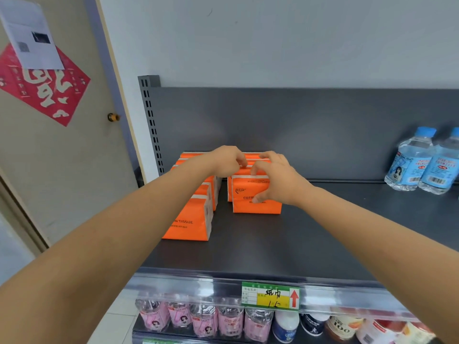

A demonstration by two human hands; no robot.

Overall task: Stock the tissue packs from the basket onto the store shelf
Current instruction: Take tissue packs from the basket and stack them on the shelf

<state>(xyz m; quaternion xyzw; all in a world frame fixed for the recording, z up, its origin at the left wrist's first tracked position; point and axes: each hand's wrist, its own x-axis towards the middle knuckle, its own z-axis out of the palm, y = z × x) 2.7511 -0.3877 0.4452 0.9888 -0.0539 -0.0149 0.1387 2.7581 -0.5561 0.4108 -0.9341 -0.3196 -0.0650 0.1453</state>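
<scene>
The front orange tissue pack (257, 197) of the right-hand row is gripped by the right hand (275, 180), thumb on its face, at 12 o'clock on the dark shelf (285, 239). The left hand (227, 161) is curled on the packs behind; what it grips cannot be told. The pack is best pushed flush against its row.

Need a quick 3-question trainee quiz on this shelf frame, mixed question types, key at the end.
1. True or false: both hands are on the right row of tissue packs.
2. Which tissue row reaches nearer the shelf front: A) left row B) right row?
3. What stands at the shelf's far right?

Key
1. True: left hand and right hand both touch it.
2. A
3. Water bottles.
</scene>
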